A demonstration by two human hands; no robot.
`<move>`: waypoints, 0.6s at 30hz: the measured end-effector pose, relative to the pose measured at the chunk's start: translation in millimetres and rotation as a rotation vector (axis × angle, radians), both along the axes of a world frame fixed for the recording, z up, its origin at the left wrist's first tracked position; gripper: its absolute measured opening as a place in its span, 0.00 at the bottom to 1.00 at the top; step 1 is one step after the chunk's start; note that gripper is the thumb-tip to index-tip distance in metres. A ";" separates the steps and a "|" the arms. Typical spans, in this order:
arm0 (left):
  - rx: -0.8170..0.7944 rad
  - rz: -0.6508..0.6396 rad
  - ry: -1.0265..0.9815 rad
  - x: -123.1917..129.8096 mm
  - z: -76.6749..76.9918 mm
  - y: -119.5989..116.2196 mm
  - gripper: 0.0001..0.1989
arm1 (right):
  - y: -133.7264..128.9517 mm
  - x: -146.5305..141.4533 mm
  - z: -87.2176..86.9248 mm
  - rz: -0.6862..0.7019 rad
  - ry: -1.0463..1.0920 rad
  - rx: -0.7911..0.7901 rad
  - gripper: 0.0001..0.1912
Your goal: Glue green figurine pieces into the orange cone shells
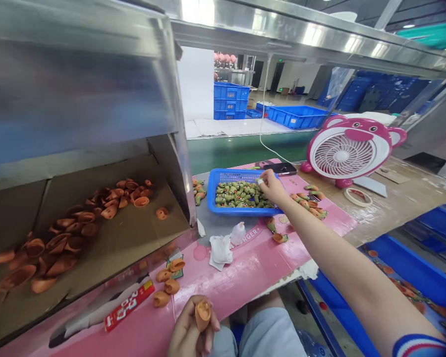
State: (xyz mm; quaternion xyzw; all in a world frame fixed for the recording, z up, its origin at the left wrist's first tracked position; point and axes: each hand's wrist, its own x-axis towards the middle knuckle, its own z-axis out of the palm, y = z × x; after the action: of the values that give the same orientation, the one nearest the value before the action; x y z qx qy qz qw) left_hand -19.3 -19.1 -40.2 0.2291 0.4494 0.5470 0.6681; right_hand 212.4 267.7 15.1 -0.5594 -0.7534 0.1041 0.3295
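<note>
Low at the front, my left hand point(188, 331) grips a small orange hollow shell point(202, 315) between thumb and fingers, its opening facing up. My right hand point(273, 188) is stretched out over the right end of a blue basket point(210, 198). Its fingers are bent together at the small green painted figures point(238, 194) inside, and a white cover wraps one fingertip. Whatever those fingers pinch is hidden. Several loose orange shells point(171, 286) lie on the pink mat, left of my left hand. Green-and-orange joined pieces point(280, 238) rest near my right forearm.
A cardboard-lined metal bay point(134, 238) at left holds many orange shells. A red tube point(129, 305), crumpled tissue point(220, 252), phone point(280, 168), tape roll point(358, 197) and pink fan point(347, 151) sit on the bench. A blue bin point(412, 258) stands below right.
</note>
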 end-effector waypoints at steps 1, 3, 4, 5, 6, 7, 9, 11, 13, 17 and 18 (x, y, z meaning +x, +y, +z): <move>0.010 0.003 0.005 2.6 5.1 0.6 0.15 | -10.0 -1.4 6.0 0.012 0.032 0.016 0.14; 0.032 -0.004 0.018 9.1 16.8 2.5 0.12 | -38.9 -6.1 17.2 0.077 0.079 0.023 0.14; 0.043 -0.016 0.022 12.7 22.5 3.9 0.10 | -57.3 -9.1 22.1 0.128 0.095 0.012 0.14; 0.047 -0.036 0.027 16.3 27.6 5.4 0.09 | -77.6 -12.4 26.5 0.184 0.107 -0.010 0.14; 0.051 -0.054 0.022 19.6 31.7 7.0 0.08 | -98.9 -15.8 30.5 0.238 0.117 -0.037 0.14; 0.065 -0.083 0.016 22.7 34.8 8.5 0.07 | -120.3 -19.0 34.3 0.286 0.122 -0.067 0.14; 0.084 -0.131 0.009 27.7 38.2 10.4 0.04 | -160.0 -24.9 41.2 0.385 0.110 -0.126 0.13; 0.102 -0.161 0.022 31.1 39.5 10.4 0.02 | -191.5 -29.8 46.5 0.483 0.027 -0.126 0.14; 0.125 -0.179 0.045 33.5 40.3 8.7 0.01 | -213.6 -33.3 49.3 0.560 -0.070 -0.114 0.16; 0.160 -0.210 0.095 35.9 40.7 4.5 0.03 | -235.2 -34.3 50.3 0.578 -0.183 -0.071 0.13; 0.164 -0.218 0.112 36.1 40.5 3.7 0.04 | -237.6 -33.4 50.7 0.576 -0.207 -0.052 0.13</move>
State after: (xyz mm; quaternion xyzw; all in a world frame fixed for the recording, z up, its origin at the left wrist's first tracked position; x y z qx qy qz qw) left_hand 16.7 -15.4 0.3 0.3607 0.4123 0.4925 0.6763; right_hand 179.0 30.1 65.8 -0.3388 -0.9076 0.1548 0.1936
